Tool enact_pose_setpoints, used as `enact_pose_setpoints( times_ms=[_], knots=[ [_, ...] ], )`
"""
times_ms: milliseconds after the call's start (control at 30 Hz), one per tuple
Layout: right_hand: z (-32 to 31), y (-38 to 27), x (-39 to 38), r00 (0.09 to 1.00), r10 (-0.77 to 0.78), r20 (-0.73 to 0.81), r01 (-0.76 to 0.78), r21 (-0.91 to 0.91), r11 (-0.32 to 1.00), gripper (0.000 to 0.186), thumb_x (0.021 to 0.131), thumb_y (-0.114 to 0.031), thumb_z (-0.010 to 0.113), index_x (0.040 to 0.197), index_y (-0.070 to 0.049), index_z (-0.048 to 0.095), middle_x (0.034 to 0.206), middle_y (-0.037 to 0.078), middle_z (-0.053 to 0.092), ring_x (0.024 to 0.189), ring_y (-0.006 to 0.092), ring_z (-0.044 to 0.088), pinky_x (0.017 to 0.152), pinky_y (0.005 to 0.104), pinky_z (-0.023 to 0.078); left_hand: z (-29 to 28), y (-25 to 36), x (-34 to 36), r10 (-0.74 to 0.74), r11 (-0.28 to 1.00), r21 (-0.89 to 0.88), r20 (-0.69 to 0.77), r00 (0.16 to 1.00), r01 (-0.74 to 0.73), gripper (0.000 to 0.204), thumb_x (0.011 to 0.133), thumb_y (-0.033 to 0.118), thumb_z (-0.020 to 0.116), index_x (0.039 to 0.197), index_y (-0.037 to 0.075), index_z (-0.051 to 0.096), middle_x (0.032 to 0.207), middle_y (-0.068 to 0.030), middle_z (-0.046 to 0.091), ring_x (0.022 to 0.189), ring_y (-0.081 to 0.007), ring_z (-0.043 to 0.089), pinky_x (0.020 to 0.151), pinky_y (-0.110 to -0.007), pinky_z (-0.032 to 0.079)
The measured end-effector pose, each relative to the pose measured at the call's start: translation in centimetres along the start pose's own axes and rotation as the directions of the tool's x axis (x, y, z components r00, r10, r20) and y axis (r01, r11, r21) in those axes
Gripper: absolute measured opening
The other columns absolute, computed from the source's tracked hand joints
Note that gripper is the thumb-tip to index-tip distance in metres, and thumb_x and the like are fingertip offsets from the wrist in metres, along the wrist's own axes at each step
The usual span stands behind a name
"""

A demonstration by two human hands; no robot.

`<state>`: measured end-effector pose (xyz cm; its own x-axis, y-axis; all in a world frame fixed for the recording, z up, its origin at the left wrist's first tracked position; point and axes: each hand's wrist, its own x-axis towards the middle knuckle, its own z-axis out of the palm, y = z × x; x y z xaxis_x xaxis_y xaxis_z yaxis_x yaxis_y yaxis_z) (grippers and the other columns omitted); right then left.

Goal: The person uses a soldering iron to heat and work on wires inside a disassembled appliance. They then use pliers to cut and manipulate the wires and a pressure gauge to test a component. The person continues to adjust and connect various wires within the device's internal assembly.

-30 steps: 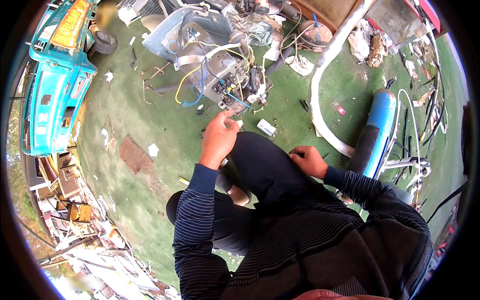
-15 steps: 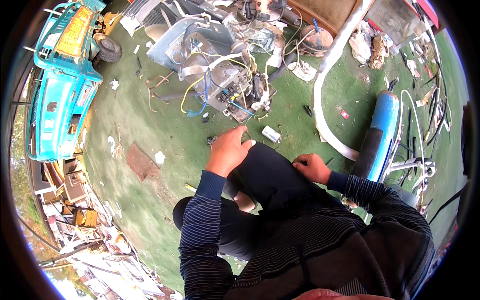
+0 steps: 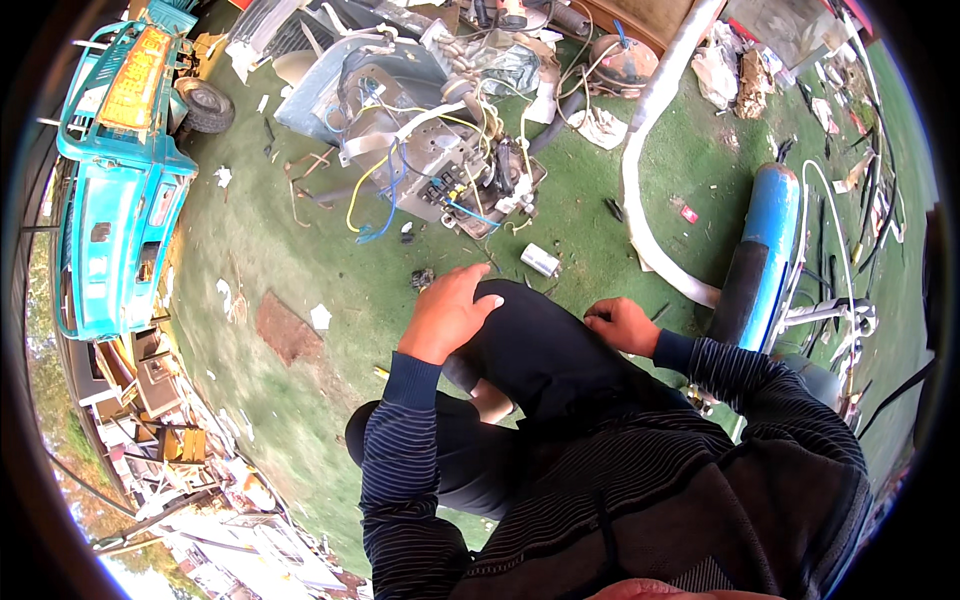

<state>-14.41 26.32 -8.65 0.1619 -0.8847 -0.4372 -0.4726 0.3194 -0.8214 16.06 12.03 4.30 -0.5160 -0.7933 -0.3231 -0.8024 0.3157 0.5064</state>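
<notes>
My left hand (image 3: 449,316) is over my bent left knee, with thumb and fingers apart and nothing visible between them. A small dark part (image 3: 422,280) lies on the ground just beside its fingers. My right hand (image 3: 623,327) is closed beside my other knee, fingers curled under; what they hold, if anything, is hidden. Farther off sits a taken-apart metal appliance unit (image 3: 405,160) with loose yellow and blue wires (image 3: 388,195). A silver cylinder (image 3: 541,260), like a capacitor, lies on its side between that unit and my knee.
A blue gas cylinder (image 3: 772,215) lies at my right beside a white wrapped pipe (image 3: 637,190). A turquoise three-wheeled vehicle (image 3: 125,210) stands at far left. Scrap piles (image 3: 175,440) fill the lower left; cables (image 3: 880,170) run along the right. A rusty plate (image 3: 288,327) lies on the green ground.
My left hand has drawn back slightly toward me, its thumb and fingers spreading apart. My right hand has barely moved. The whole view has shifted slightly.
</notes>
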Motion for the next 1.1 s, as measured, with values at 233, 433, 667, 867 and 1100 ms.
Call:
enact_pose_setpoints(
  times_ms=[233, 433, 667, 867, 1100],
  knots=[
    [-0.3, 0.8, -0.5, 0.998, 0.048, 0.029, -0.047, -0.028, 0.998, 0.025, 0.092, -0.023, 0.068, 0.102, -0.003, 0.078, 0.091, 0.022, 0.075, 0.083, 0.0362, 0.074, 0.077, 0.0437, 0.058, -1.0, 2.7, -0.4, 0.049, 0.998, -0.028, 0.039, 0.998, -0.048, 0.053, 0.091, 0.033, 0.076, 0.134, 0.004, 0.062, 0.125, -0.0205, 0.068, 0.118, -0.0404, 0.063, 0.100, -0.048, 0.051],
    [-0.2, 1.3, -0.5, 1.000, -0.012, 0.019, 0.013, -0.055, 0.998, 0.025, 0.092, -0.024, 0.068, 0.102, -0.004, 0.078, 0.091, 0.022, 0.075, 0.083, 0.0379, 0.074, 0.077, 0.0452, 0.057, -6.9, 15.4, -5.4, 0.410, 0.912, -0.064, 0.055, 0.911, -0.406, 0.047, 0.091, 0.027, 0.075, 0.126, 0.000, 0.061, 0.105, -0.0148, 0.069, 0.104, -0.0373, 0.063, 0.092, -0.047, 0.051],
    [0.5, 1.5, 1.1, 0.994, -0.103, 0.022, 0.104, -0.049, 0.993, 0.025, 0.092, -0.022, 0.068, 0.100, -0.001, 0.077, 0.089, 0.023, 0.074, 0.081, 0.0397, 0.072, 0.074, 0.0467, 0.056, -13.7, 25.0, -5.6, 0.565, 0.791, 0.092, 0.267, 0.781, -0.604, 0.010, 0.080, 0.019, 0.071, 0.084, 0.011, 0.067, 0.068, -0.0019, 0.063, 0.070, -0.0195, 0.065, 0.058, -0.038, 0.045],
    [0.4, 2.5, 0.7, 0.997, -0.071, 0.006, 0.071, -0.039, 0.997, 0.025, 0.093, -0.023, 0.067, 0.101, -0.001, 0.077, 0.090, 0.024, 0.074, 0.081, 0.0386, 0.072, 0.075, 0.0453, 0.057, -14.2, 27.9, -3.7, 0.627, 0.765, -0.119, 0.366, 0.688, -0.633, 0.010, 0.079, 0.019, 0.071, 0.083, 0.010, 0.067, 0.069, -0.0040, 0.065, 0.070, -0.0210, 0.066, 0.057, -0.039, 0.045],
    [-0.6, 3.2, 1.9, 0.987, 0.124, 0.105, -0.135, 0.105, 0.985, 0.026, 0.096, -0.023, 0.069, 0.104, 0.001, 0.077, 0.089, 0.020, 0.076, 0.080, 0.0251, 0.073, 0.077, 0.0395, 0.058, -9.7, 31.3, -4.4, 0.608, 0.770, 0.003, 0.302, 0.734, -0.638, 0.009, 0.078, 0.017, 0.071, 0.082, 0.009, 0.068, 0.067, -0.0043, 0.063, 0.071, -0.0227, 0.068, 0.059, -0.042, 0.048]
  ],
)
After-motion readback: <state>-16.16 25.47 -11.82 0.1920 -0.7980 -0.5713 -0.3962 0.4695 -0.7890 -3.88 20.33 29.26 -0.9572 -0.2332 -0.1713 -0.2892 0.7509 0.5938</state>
